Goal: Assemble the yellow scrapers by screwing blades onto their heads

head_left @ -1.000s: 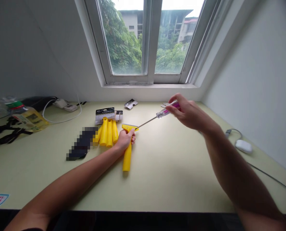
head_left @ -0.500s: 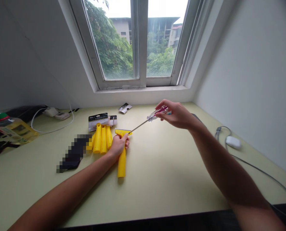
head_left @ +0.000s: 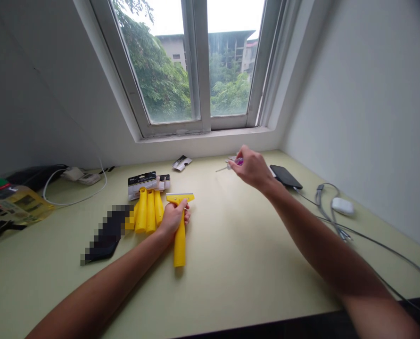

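Note:
My left hand point(head_left: 174, 217) is wrapped round the neck of a yellow scraper point(head_left: 180, 240), its thumb up by the head. The scraper's wide metal-edged head faces the window, and its handle points towards me. At the back of the table, my right hand point(head_left: 250, 167) pinches a screwdriver point(head_left: 222, 169) with a clear and purple handle. Its thin shaft points left, apart from the scraper; the fingers cover part of the handle. Several more yellow scrapers point(head_left: 150, 214) lie just left of my left hand, by black-and-white packaging cards point(head_left: 142, 180).
A loose card point(head_left: 182, 163) lies by the window wall. To the right are a black phone-like device point(head_left: 286, 177), grey cables point(head_left: 332, 212) and a white case point(head_left: 342, 206). On the left lie a partly pixelated black object point(head_left: 107, 235), a bottle of yellow liquid point(head_left: 22, 202) and a charger point(head_left: 73, 174).
My right hand has drawn the screwdriver away from the scraper's head, back towards the window wall. The left hand keeps its hold on the scraper. The view has shifted slightly.

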A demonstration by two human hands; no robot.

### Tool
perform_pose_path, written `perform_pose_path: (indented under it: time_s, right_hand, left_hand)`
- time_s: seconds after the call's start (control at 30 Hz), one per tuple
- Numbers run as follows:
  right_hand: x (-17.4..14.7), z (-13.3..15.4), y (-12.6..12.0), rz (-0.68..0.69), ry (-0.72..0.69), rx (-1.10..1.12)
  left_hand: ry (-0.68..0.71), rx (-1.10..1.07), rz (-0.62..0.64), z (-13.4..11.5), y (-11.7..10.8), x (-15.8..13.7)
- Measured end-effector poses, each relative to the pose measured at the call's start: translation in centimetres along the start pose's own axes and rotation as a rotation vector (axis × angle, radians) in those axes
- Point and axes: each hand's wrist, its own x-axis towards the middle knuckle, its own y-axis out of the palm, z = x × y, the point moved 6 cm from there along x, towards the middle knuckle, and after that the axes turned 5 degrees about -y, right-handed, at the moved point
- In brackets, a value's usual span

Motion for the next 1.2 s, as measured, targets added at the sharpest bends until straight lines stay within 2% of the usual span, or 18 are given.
perform_pose_path:
  time_s: [0.07,0.23,0.3,0.4,0.6,0.7,0.77,0.83,0.93,1.07,1.2]
  right_hand:
    - [-0.1,0.0,2.0,0.13,-0.024,-0.068]
    - [-2.7,-0.2,6.0,0.652,-0.027,-0.133]
    - [-3.6,-0.6,7.1,0.766,-0.006,-0.149]
    - [-4.1,-1.1,8.4,0.843,0.0,-0.191]
    - [-3.8,-2.2,9.3,0.872,-0.006,-0.278]
    - [-2.5,-2.0,9.2,0.768,-0.024,-0.282]
    - [-0.9,-1.0,10.1,0.688,-0.052,-0.242]
    - [1.1,0.7,12.4,0.661,-0.095,-0.151]
    - [4.7,3.6,17.8,0.696,-0.132,-0.012]
    - [9.2,6.3,24.3,0.648,-0.113,0.032]
    - [10.8,7.5,27.8,0.654,-0.139,0.027]
  left_hand:
    - [-0.004,-0.009,0.006,0.1,0.0,0.0]
    - [-0.013,-0.002,0.026,-0.1,0.2,-0.2]
    - [-0.03,0.008,0.037,0.0,0.2,-0.3]
    - [-0.025,0.003,0.043,0.0,0.1,-0.3]
    - [-0.035,-0.028,0.065,0.2,0.0,-0.1]
    - [-0.029,-0.046,0.068,0.2,0.0,0.0]
    - [-0.028,-0.06,0.071,0.3,0.1,0.1]
    - [-0.027,-0.071,0.067,0.3,0.0,0.1]
    - [-0.031,-0.084,0.048,0.4,-0.1,0.0]
    - [-0.057,-0.104,0.02,0.5,-0.4,-0.1]
    - [-0.09,-0.116,0.02,0.6,-0.5,-0.1]
